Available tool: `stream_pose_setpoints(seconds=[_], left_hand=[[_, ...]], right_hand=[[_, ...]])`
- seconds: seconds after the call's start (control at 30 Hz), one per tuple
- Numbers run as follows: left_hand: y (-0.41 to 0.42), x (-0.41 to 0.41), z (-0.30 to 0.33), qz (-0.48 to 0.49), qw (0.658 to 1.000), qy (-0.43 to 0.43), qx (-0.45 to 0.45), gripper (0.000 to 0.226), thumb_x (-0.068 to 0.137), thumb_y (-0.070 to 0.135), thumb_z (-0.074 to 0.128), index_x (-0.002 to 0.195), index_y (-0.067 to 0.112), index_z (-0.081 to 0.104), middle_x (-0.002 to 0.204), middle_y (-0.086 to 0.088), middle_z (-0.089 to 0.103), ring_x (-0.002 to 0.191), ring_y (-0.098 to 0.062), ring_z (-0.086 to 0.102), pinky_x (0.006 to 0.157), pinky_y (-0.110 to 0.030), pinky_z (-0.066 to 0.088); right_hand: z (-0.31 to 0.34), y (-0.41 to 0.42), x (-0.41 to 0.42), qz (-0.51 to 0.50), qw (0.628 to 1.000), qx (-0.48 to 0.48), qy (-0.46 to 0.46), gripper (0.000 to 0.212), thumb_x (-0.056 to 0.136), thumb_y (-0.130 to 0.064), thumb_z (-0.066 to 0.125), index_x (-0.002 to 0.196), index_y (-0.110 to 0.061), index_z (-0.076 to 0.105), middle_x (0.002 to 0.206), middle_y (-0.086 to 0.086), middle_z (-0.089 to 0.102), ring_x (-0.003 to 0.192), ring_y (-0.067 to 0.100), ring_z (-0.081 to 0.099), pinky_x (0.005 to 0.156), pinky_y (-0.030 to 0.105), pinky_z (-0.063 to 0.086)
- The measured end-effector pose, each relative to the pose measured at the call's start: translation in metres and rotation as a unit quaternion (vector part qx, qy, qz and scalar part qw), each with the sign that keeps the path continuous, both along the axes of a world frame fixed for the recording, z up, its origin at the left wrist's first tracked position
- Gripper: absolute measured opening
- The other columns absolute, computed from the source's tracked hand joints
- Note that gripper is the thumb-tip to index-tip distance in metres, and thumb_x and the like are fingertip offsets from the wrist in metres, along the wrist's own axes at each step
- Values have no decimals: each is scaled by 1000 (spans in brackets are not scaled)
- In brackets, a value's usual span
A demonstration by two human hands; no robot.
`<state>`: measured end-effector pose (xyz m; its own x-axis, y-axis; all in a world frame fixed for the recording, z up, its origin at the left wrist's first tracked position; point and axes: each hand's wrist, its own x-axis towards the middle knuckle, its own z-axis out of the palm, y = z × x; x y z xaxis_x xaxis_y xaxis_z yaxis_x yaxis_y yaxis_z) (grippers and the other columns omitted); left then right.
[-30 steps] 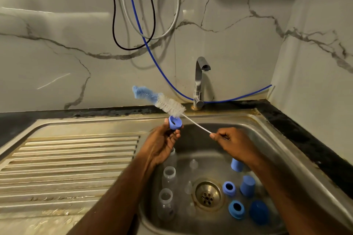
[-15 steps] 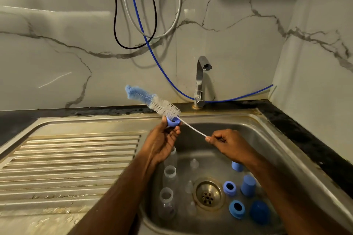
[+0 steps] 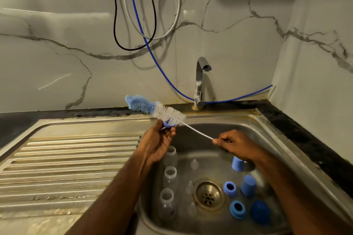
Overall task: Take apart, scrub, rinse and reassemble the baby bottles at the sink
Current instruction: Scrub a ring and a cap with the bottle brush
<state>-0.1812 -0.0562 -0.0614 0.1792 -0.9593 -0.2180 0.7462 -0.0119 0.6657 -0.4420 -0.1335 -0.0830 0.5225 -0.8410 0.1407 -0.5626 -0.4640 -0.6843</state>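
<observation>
Above the sink point(image 3: 267, 128), the left hand point(image 3: 158, 143) pinches a blue bottle ring point(image 3: 168, 124) threaded on the bottle brush point(image 3: 152, 108); the right hand point(image 3: 236, 144) grips its wire handle. Clear bottles point(image 3: 170, 175) lie in the basin.

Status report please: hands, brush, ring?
Left hand grips blue ring. Right hand pinches brush wire. Bristles through ring. Nothing blocking.

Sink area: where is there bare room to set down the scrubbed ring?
The ribbed drainboard left of the basin is bare. The basin floor is crowded: clear bottles along its left, teats beside the drain, blue rings and caps on the right.
</observation>
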Motion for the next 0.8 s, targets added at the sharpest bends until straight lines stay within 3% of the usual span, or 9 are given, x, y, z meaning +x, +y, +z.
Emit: stream_pose_setpoints(seconds=[0.17, 0.33, 0.43, 0.53, 0.63, 0.7, 0.8], left_hand=[[2, -18, 2, -17, 999, -43, 13, 39, 105, 33, 47, 123, 1, 62, 91, -18, 72, 72, -16, 63, 63, -22, 59], [1, -8, 0, 20, 1000, -21, -5, 27, 103, 19, 52, 122, 1, 61, 104, -21, 73, 80, -18, 68, 66, -22, 61], [2, -16, -2, -8, 997, -76, -31, 30, 104, 21, 52, 122, -1, 63, 99, -19, 73, 78, -20, 67, 70, -25, 61], [-1, -19, -6, -11, 986, -159, -46, 29, 102, 11, 54, 127, 0, 59, 114, -24, 67, 88, -30, 72, 78, -33, 63], [-4, -10, -19, 26, 943, -328, -53, 35, 93, 9, 69, 127, 9, 62, 119, -18, 69, 102, -29, 73, 92, -45, 59], [-3, -8, -21, 74, 892, -444, -50, 33, 90, 16, 75, 121, 16, 66, 114, -4, 73, 102, -20, 72, 93, -42, 59], [-2, -8, -18, 119, 862, -491, -51, 29, 92, 19, 74, 119, 18, 65, 112, 6, 71, 102, -11, 68, 91, -34, 59]], right_hand=[[-4, 8, 14, -21, 998, -47, -26, 39, 97, -39, 61, 62, -24, 57, 50, -10, 49, 49, 1, 44, 56, 25, 40], [-1, 3, 5, 0, 1000, 8, 10, 40, 97, -40, 62, 62, -22, 58, 51, -9, 51, 51, 3, 47, 59, 26, 42], [-4, 3, 7, -34, 998, -35, -30, 42, 98, -37, 61, 59, -23, 53, 47, -11, 46, 47, 2, 41, 56, 27, 39], [-4, 6, 16, -42, 994, -76, -62, 41, 98, -40, 59, 62, -22, 54, 51, -10, 47, 50, 3, 42, 55, 28, 41], [-2, 4, 14, -68, 991, -86, -71, 39, 98, -41, 58, 65, -21, 56, 53, -7, 48, 50, 4, 44, 56, 28, 43], [-2, 7, 15, -52, 993, -83, -61, 38, 98, -40, 58, 64, -24, 56, 52, -10, 50, 50, 2, 45, 56, 26, 43], [-2, 10, 16, -30, 996, -75, -25, 39, 98, -36, 61, 61, -26, 56, 51, -13, 51, 50, 2, 47, 56, 22, 41]])
